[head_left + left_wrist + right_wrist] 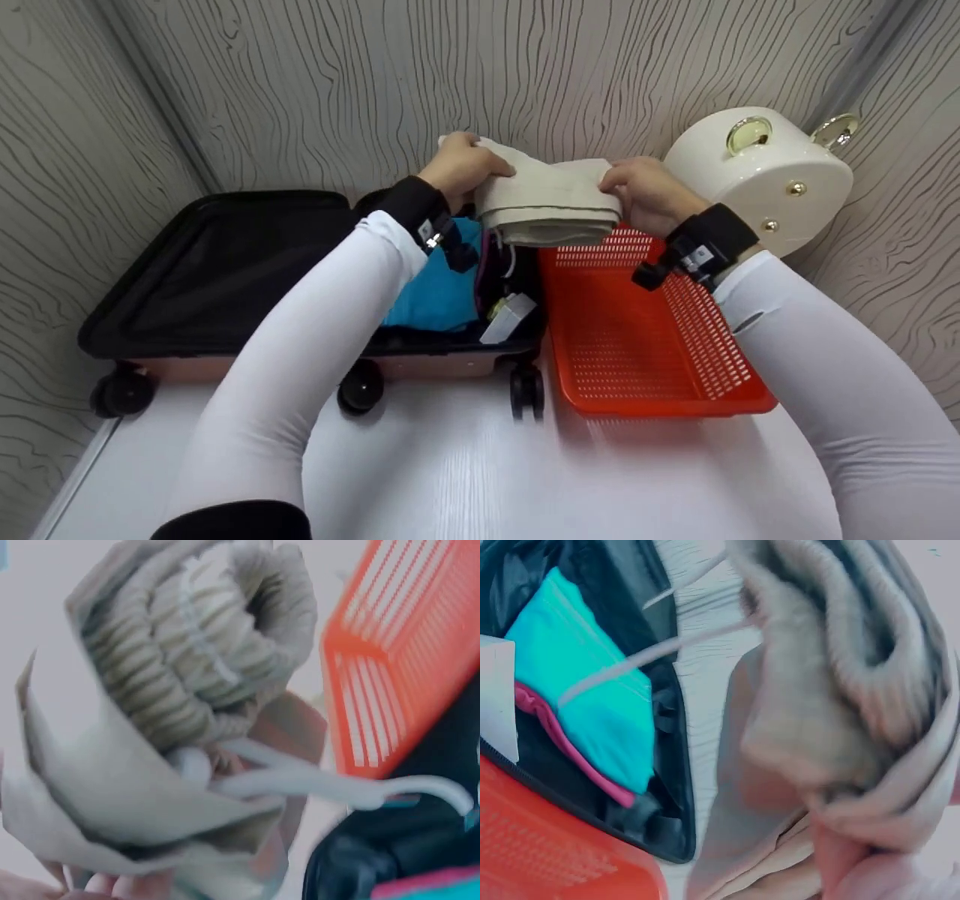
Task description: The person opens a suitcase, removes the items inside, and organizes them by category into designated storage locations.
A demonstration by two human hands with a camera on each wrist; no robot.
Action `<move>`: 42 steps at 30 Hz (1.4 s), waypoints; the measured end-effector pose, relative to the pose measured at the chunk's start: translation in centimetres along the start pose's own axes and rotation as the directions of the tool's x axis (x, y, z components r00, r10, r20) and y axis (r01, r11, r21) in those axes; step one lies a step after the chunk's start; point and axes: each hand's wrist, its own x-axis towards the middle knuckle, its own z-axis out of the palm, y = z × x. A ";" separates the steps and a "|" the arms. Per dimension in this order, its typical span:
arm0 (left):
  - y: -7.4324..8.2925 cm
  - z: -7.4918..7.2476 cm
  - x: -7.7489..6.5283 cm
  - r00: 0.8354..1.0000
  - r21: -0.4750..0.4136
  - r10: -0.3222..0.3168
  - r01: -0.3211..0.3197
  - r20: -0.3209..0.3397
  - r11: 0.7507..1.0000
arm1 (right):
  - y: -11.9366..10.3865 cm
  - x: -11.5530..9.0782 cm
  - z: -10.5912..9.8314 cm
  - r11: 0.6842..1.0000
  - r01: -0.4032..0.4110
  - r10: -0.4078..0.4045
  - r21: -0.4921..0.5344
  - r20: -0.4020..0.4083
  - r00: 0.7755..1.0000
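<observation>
Both hands hold a folded pair of beige drawstring pants (551, 191) up above the gap between suitcase and basket. At its left end my left hand (461, 169) pinches the cloth, thumb on top. My right hand (646, 193) grips the opposite end the same way. A gathered elastic waistband (202, 645) shows rolled inside the bundle in the left wrist view, and a pale drawstring (300, 784) dangles from it. Below lies an open suitcase (217, 277) holding a folded blue garment (431, 300) with a pink edge (570, 750) and a small white box (508, 319).
A red perforated basket (626, 337) stands against the suitcase's right side. Behind it, a glossy white round case (765, 169) with gold handles leans near the wood-grain wall (360, 97). Suitcase wheels (361, 386) stick out toward the front over the white surface (450, 465).
</observation>
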 end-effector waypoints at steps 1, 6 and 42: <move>0.2 0.8 0.0 1.000 0.012 0.009 -0.009 -0.002 1.000 | -0.2 -0.5 -0.5 1.000 -0.001 0.001 -0.010 -0.007 1.000; 0.3 4.7 0.2 0.997 0.052 0.077 -0.077 -0.006 0.996 | -1.1 -3.1 -2.6 0.995 0.054 -0.058 -0.083 -0.044 0.997; -11.1 13.5 1.6 0.974 0.554 -0.058 -0.076 0.221 0.829 | 11.5 -3.4 -10.2 0.861 -0.196 0.232 -0.470 0.020 0.972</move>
